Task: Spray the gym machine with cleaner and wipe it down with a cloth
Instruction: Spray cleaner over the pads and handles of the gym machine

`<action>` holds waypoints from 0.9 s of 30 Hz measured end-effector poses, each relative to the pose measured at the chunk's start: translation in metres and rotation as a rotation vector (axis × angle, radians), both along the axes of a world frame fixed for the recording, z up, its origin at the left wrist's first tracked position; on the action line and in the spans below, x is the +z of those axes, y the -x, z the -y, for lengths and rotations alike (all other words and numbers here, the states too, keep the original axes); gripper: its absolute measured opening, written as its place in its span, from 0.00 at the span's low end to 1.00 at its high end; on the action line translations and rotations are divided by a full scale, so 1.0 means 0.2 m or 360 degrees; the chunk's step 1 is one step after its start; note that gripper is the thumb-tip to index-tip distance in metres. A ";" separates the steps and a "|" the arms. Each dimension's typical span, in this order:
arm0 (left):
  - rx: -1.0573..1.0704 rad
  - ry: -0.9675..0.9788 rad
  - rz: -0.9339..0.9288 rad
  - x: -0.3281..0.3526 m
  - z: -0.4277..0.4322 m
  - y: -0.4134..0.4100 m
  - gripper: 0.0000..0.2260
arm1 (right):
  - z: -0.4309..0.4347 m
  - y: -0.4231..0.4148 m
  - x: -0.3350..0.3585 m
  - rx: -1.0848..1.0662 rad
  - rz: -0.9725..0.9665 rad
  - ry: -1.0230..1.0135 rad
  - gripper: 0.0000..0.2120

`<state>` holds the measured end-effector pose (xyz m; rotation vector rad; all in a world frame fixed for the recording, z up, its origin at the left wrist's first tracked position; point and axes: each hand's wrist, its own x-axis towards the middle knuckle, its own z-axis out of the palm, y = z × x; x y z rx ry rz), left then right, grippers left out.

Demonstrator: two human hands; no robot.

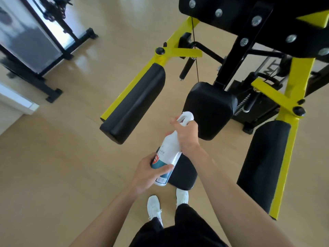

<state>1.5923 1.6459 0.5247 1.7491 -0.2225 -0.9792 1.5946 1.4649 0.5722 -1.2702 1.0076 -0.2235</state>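
Yellow-framed gym machine [292, 139] with black padded rests. White plastic spray bottle [170, 150], teal label, held over its seat pad [210, 107]; probably light, rigid, slick. Left hand [147, 173] grip wraps the base; right hand [187, 138] grip curls round the neck, the sensible hold for the trigger.
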 end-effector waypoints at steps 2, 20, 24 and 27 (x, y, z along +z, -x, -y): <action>0.0105 0.0008 0.0042 0.03 0.05 -0.03 0.23 | 0.04 -0.11 0.05 0.0118 0.0023 0.0039 0.10; 0.0109 -0.0109 -0.0133 -0.05 -0.05 0.03 0.26 | -0.07 -0.14 -0.06 0.0530 -0.0124 0.0061 0.16; 0.0160 -0.0088 -0.0188 -0.08 -0.16 0.12 0.31 | -0.21 -0.08 -0.06 0.0705 -0.0115 0.0076 0.13; 0.0233 -0.0031 -0.0243 -0.10 -0.25 0.18 0.32 | -0.31 -0.05 -0.07 0.0852 0.0007 0.0071 0.09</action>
